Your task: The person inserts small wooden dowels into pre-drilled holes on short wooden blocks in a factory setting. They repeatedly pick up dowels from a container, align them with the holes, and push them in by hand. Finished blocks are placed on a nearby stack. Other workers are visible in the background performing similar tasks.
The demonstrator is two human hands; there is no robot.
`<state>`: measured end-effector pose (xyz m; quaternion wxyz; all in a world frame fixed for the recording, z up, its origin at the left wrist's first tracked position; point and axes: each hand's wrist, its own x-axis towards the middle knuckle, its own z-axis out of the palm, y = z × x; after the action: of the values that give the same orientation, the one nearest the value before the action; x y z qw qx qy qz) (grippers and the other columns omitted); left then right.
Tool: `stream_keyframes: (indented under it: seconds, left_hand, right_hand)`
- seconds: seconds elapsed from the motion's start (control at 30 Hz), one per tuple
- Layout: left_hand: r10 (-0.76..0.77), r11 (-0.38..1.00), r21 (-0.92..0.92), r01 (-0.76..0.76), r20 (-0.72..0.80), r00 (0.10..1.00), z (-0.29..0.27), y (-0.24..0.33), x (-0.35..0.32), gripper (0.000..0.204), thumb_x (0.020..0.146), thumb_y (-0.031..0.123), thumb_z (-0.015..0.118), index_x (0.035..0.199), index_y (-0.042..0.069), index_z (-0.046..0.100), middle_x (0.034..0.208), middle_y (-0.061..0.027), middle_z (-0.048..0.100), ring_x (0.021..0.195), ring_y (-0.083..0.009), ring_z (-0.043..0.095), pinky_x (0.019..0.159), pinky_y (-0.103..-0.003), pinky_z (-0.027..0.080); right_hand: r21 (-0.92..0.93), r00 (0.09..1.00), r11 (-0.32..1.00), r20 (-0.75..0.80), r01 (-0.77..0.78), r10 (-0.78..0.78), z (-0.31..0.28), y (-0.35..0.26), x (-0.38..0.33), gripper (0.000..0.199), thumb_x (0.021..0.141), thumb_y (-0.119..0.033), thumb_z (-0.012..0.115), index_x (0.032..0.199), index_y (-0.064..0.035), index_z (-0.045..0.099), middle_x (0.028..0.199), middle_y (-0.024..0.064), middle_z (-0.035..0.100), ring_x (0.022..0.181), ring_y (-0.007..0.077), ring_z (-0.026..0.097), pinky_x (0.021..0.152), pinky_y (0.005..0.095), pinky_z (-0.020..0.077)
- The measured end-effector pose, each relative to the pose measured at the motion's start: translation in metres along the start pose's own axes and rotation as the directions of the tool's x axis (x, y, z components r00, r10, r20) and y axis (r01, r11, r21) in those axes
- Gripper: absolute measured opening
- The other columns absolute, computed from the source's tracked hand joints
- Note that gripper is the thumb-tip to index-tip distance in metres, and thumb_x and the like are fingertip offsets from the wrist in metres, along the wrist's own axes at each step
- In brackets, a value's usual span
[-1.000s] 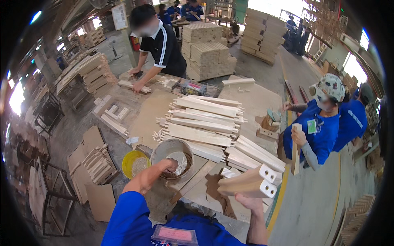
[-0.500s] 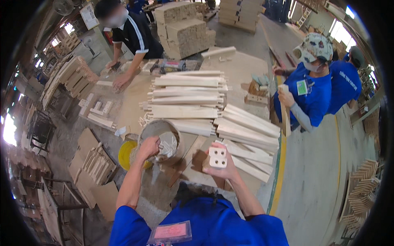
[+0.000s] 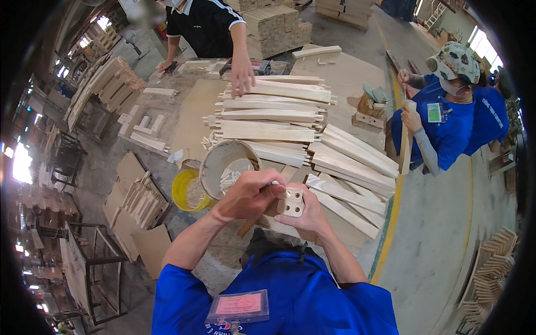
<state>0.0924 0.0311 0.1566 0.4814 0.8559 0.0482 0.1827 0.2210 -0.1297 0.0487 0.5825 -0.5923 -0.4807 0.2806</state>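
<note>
In my right hand (image 3: 314,216) is a pale wooden piece (image 3: 291,209), its end face with several round holes turned up toward me. My left hand (image 3: 251,194) is closed at the upper left of that face, pinching a small wooden dowel (image 3: 274,182) whose pale end shows between the fingers. The fingers partly hide that corner, so I cannot tell how far any dowel sits in a hole. Just beyond my left hand stands a round bucket (image 3: 209,171) with loose dowels (image 3: 230,177) inside.
A yellow bucket (image 3: 181,190) stands left of the dowel bucket. Shaped wooden parts (image 3: 268,132) lie in rows across the table, with more (image 3: 357,159) at the right. A co-worker's hand (image 3: 242,72) reaches over the far rows. Another co-worker (image 3: 432,123) holds a wooden part at right.
My left hand has left the bucket and come over to the wooden piece in my right hand, bringing a dowel. The far co-worker's arm has moved over the wooden rows.
</note>
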Motion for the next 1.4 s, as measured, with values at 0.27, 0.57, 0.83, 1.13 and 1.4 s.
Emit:
stream_keyframes:
  seconds: [0.27,0.57,0.83,1.13,1.4]
  left_hand:
    - [0.093,0.907,0.396,-0.143,0.143,0.985,0.003,0.009,0.0,0.014,0.082,0.006,0.069,0.09,0.005,0.058,0.08,-0.0134,0.057,0.07,-0.0341,0.064,0.061,-0.044,0.052]
    - [-0.059,0.993,-0.086,0.08,0.23,0.971,-0.04,-0.037,0.034,0.019,0.089,0.02,0.071,0.1,0.004,0.071,0.083,-0.0129,0.068,0.074,-0.0251,0.067,0.066,-0.034,0.052]
    - [-0.216,0.974,-0.018,0.228,0.245,0.945,-0.045,-0.284,-0.033,0.03,0.087,0.032,0.066,0.093,0.004,0.074,0.091,-0.0136,0.072,0.081,-0.0292,0.068,0.073,-0.04,0.055]
    - [-0.589,0.726,0.587,0.359,0.261,0.765,-0.011,-0.281,-0.003,0.028,0.079,0.024,0.067,0.099,0.005,0.073,0.097,-0.0202,0.07,0.088,-0.0341,0.068,0.076,-0.043,0.054]
    - [-0.081,0.991,-0.121,0.065,-0.131,0.988,-0.05,-0.034,0.027,0.012,0.091,0.009,0.069,0.101,0.004,0.067,0.086,0.0012,0.061,0.076,-0.0122,0.056,0.064,-0.026,0.043]
  right_hand:
    - [0.027,0.998,0.998,-0.009,-0.056,0.056,0.009,0.01,0.01,0.072,0.06,-0.027,0.096,0.12,-0.0056,0.061,0.108,0.0103,0.067,0.099,0.0234,0.066,0.087,0.0353,0.0524]
    - [0.096,0.978,0.973,0.009,-0.209,0.209,0.007,0.006,0.021,0.075,0.06,-0.02,0.095,0.123,-0.0041,0.058,0.107,0.0063,0.067,0.094,0.0161,0.065,0.083,0.033,0.0531]
    - [0.241,0.977,0.949,0.002,-0.206,0.211,-0.011,0.02,0.005,0.076,0.058,-0.014,0.094,0.123,-0.0055,0.055,0.11,0.0025,0.062,0.094,0.0123,0.06,0.084,0.0307,0.0501]
    - [0.046,0.994,0.996,-0.068,-0.082,0.085,0.0,0.001,0.007,0.07,0.063,-0.022,0.095,0.122,-0.0058,0.06,0.106,0.0068,0.068,0.097,0.0157,0.064,0.086,0.0324,0.0522]
    - [-0.009,0.995,0.999,-0.09,-0.047,0.046,0.004,0.016,0.01,0.074,0.06,-0.027,0.096,0.121,-0.0061,0.06,0.106,0.0091,0.068,0.095,0.0235,0.067,0.086,0.0364,0.0529]
